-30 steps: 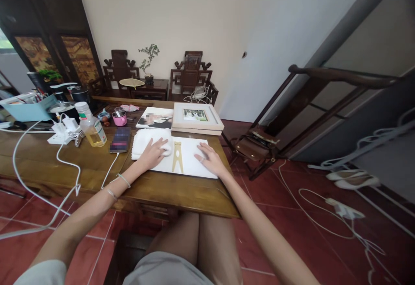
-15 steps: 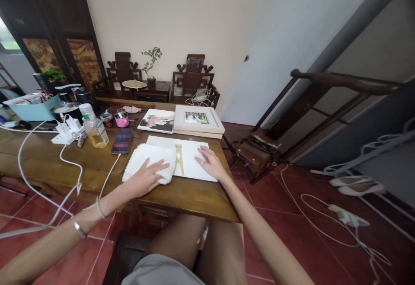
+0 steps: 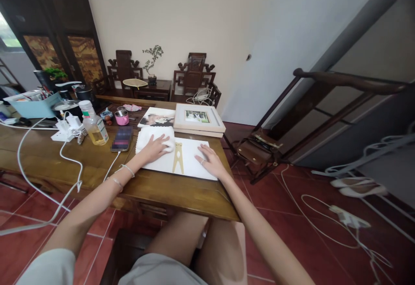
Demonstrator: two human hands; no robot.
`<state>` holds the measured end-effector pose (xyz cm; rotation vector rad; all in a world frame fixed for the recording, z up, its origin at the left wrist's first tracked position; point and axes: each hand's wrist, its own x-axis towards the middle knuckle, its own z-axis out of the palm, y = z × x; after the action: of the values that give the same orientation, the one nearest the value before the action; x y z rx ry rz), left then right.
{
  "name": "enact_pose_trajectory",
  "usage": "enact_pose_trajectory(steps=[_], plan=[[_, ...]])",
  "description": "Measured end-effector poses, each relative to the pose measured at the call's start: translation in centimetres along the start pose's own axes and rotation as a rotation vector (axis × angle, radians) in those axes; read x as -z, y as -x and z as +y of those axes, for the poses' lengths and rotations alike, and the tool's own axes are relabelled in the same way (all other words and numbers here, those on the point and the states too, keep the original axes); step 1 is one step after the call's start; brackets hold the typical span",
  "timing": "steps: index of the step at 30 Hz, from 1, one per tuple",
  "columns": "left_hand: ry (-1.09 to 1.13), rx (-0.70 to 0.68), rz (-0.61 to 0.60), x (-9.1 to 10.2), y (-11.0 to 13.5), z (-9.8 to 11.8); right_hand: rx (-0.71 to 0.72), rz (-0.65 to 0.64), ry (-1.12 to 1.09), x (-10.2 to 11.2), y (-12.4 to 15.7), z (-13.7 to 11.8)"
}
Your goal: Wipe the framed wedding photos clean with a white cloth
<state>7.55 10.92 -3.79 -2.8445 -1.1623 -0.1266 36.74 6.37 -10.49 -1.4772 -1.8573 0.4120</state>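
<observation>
A white cloth [image 3: 145,134] with a scalloped edge lies over the upper left part of a flat white board [image 3: 194,170]. My left hand [image 3: 156,147] rests flat on this cloth with its fingers spread, pressing it from above. Near the middle of the board is a gold forked shape [image 3: 178,155]. On the board's right side my right hand [image 3: 210,162] lies open, fingers apart, touching the surface. The cloth hides the board's upper left corner.
Behind the board are a photo print [image 3: 157,117] and stacked picture frames [image 3: 198,116]. To the left stand a phone [image 3: 122,139] on a cable, a pink cup [image 3: 122,117], a bottle [image 3: 95,125] and a power strip [image 3: 63,134]. A chair [image 3: 259,146] is at right.
My left hand has slid the cloth away from me, toward the board's far edge, uncovering its near left part. My right hand has stayed in place.
</observation>
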Motion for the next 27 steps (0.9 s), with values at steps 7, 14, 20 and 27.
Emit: enact_pose_trajectory(steps=[7, 14, 20, 27], plan=[[-0.001, -0.042, -0.061, 1.3, 3.3, 2.0, -0.004, -0.006, -0.005, 0.0, -0.1, 0.0], [0.021, -0.132, -0.026, 1.5, 8.4, 4.5, 0.010, -0.003, -0.004, -0.1, -0.1, 0.1], [0.046, -0.160, -0.025, 1.4, 8.1, 4.1, 0.012, 0.000, -0.004, -0.1, -0.2, 0.2], [0.069, -0.024, -0.054, 0.9, 1.6, 1.1, 0.010, -0.005, 0.006, 0.0, -0.1, 0.2]])
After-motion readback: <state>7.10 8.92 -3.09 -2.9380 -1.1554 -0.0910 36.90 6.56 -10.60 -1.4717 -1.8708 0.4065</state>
